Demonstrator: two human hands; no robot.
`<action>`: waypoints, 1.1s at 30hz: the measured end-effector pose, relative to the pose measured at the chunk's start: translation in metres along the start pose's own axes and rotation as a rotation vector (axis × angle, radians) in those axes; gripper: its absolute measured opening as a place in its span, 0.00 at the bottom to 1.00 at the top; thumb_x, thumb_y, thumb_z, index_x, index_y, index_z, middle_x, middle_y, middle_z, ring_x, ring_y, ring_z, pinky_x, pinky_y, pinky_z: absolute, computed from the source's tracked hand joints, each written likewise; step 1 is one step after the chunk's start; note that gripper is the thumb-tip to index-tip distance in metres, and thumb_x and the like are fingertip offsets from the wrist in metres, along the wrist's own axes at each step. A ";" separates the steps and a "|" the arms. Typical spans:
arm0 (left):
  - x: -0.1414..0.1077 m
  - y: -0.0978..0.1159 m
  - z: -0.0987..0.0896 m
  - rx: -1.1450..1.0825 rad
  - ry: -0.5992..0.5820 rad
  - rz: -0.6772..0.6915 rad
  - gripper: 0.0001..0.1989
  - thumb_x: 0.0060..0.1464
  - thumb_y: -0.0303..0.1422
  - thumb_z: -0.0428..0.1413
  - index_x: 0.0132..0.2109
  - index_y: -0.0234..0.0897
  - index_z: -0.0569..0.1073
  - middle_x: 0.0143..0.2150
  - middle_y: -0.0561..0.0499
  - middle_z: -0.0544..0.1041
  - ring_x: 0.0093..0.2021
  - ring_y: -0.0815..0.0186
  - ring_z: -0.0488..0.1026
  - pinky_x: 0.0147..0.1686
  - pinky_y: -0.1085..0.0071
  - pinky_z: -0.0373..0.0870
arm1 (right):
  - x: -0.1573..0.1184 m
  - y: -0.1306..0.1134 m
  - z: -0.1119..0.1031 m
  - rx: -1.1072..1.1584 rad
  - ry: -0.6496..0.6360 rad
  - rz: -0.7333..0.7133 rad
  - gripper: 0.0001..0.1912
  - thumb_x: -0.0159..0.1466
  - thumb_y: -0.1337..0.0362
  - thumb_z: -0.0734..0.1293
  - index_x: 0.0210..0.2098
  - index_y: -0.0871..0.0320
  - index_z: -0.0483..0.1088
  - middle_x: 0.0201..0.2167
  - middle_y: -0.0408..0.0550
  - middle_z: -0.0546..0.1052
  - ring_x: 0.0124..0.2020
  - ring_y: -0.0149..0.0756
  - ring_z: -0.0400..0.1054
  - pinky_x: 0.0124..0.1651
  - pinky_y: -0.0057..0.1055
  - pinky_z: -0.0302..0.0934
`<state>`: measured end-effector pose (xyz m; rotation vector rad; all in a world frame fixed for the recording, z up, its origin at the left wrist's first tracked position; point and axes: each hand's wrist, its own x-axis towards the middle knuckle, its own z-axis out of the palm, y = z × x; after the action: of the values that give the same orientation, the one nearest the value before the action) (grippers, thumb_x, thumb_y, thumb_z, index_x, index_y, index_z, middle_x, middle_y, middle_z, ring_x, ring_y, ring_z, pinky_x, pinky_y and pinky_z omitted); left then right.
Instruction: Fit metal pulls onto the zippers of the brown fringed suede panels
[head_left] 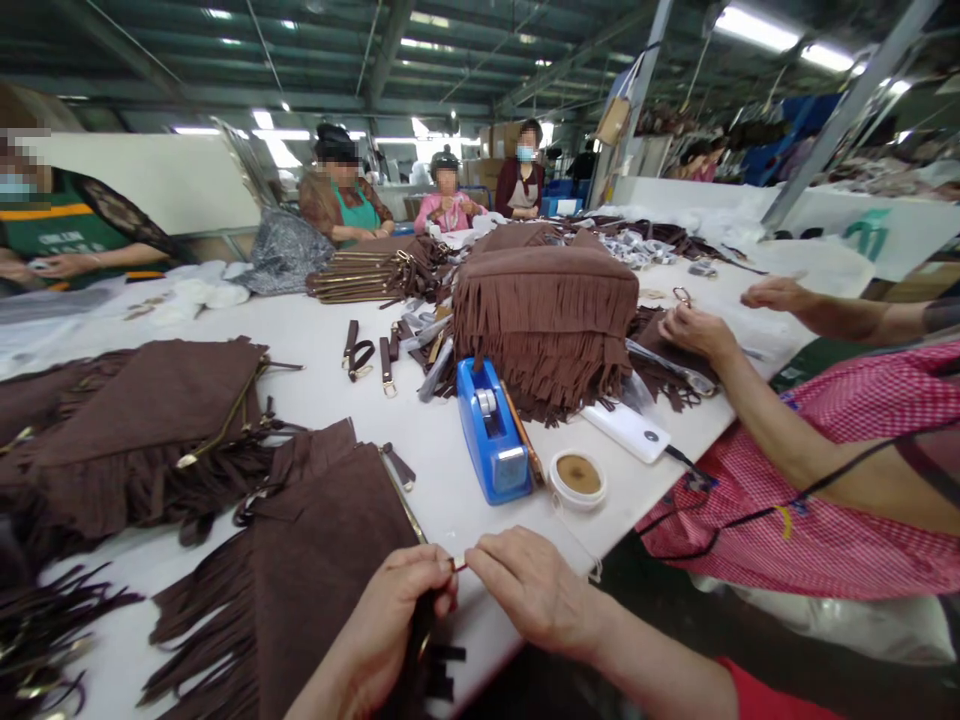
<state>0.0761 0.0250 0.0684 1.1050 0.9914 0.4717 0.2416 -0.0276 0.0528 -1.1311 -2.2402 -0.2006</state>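
Just past the table's near edge, my left hand [394,610] is closed in a pinch on a dark brown strap-like piece [421,640] with a gold glint, which hangs below the fingers. My right hand [536,590] meets it from the right, its fingers pressed together. Between the fingertips shows a tiny pale and red bit [459,564], too small to name. Left of my hands lies a brown fringed bag [322,550] with a gold zipper along its edge. Beyond them stands a blue tape dispenser [491,430].
A white tub of brown paste [577,478] and a white power bank [626,430] lie near the dispenser. Stacked fringed bags [547,290] rise behind; more bags [150,420] lie left. At right, a co-worker's hands [697,330] hold a metal clasp. Others sit across the table.
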 end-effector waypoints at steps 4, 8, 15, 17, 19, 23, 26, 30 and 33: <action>0.007 0.003 -0.003 -0.081 -0.034 -0.044 0.08 0.35 0.32 0.54 0.16 0.35 0.64 0.13 0.55 0.63 0.19 0.72 0.57 0.25 0.73 0.53 | 0.005 0.005 0.003 -0.021 -0.066 -0.041 0.20 0.66 0.71 0.46 0.36 0.65 0.68 0.26 0.53 0.71 0.25 0.37 0.59 0.28 0.32 0.53; 0.010 0.005 -0.003 -0.101 -0.049 -0.059 0.08 0.34 0.32 0.53 0.15 0.35 0.65 0.12 0.55 0.63 0.17 0.73 0.57 0.23 0.73 0.52 | 0.005 0.007 0.011 -0.028 -0.026 -0.066 0.19 0.65 0.72 0.47 0.32 0.65 0.67 0.24 0.52 0.68 0.26 0.37 0.57 0.29 0.32 0.52; 0.009 0.008 0.001 -0.078 -0.056 -0.077 0.08 0.34 0.32 0.51 0.15 0.34 0.66 0.11 0.55 0.63 0.16 0.74 0.55 0.23 0.73 0.50 | 0.004 0.009 0.023 0.027 0.004 0.047 0.15 0.62 0.74 0.48 0.30 0.61 0.64 0.24 0.49 0.66 0.27 0.36 0.57 0.30 0.30 0.53; 0.009 0.008 0.002 -0.064 -0.058 -0.070 0.08 0.34 0.32 0.52 0.15 0.34 0.66 0.11 0.55 0.63 0.17 0.73 0.55 0.24 0.73 0.50 | 0.003 0.009 0.026 0.090 0.011 0.119 0.13 0.61 0.75 0.49 0.32 0.61 0.63 0.25 0.49 0.67 0.28 0.35 0.59 0.30 0.29 0.55; 0.008 0.007 0.001 -0.052 -0.065 -0.070 0.08 0.35 0.33 0.53 0.16 0.34 0.67 0.12 0.55 0.63 0.18 0.73 0.56 0.24 0.74 0.50 | 0.002 0.007 0.028 0.157 -0.014 0.205 0.11 0.61 0.74 0.50 0.33 0.60 0.61 0.27 0.49 0.68 0.29 0.35 0.60 0.30 0.28 0.56; 0.005 0.000 -0.003 -0.026 -0.098 -0.097 0.08 0.37 0.34 0.53 0.19 0.34 0.67 0.14 0.55 0.65 0.18 0.73 0.55 0.24 0.73 0.47 | -0.001 0.001 0.028 0.278 -0.090 0.396 0.07 0.63 0.71 0.52 0.33 0.58 0.60 0.28 0.46 0.68 0.29 0.33 0.62 0.31 0.28 0.56; 0.004 -0.004 -0.004 0.019 -0.142 -0.099 0.08 0.39 0.34 0.52 0.20 0.34 0.66 0.16 0.56 0.64 0.19 0.73 0.54 0.23 0.73 0.45 | -0.002 -0.002 0.026 0.266 -0.099 0.399 0.07 0.63 0.70 0.52 0.34 0.58 0.60 0.28 0.47 0.68 0.29 0.33 0.62 0.31 0.29 0.56; 0.003 -0.001 0.000 0.154 -0.220 -0.095 0.07 0.40 0.33 0.51 0.20 0.35 0.64 0.16 0.58 0.60 0.19 0.74 0.51 0.22 0.73 0.44 | -0.005 0.000 0.022 0.214 -0.117 0.260 0.09 0.61 0.72 0.53 0.36 0.60 0.61 0.30 0.50 0.69 0.30 0.35 0.62 0.30 0.29 0.56; 0.003 0.005 0.005 0.211 -0.249 -0.087 0.06 0.38 0.31 0.51 0.19 0.36 0.62 0.16 0.59 0.56 0.21 0.74 0.50 0.23 0.73 0.45 | -0.007 0.002 0.020 0.221 -0.139 0.245 0.09 0.60 0.73 0.54 0.36 0.61 0.62 0.29 0.49 0.69 0.29 0.33 0.62 0.30 0.27 0.56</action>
<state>0.0824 0.0264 0.0719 1.2696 0.8785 0.1552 0.2369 -0.0236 0.0324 -1.3156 -2.1522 0.2275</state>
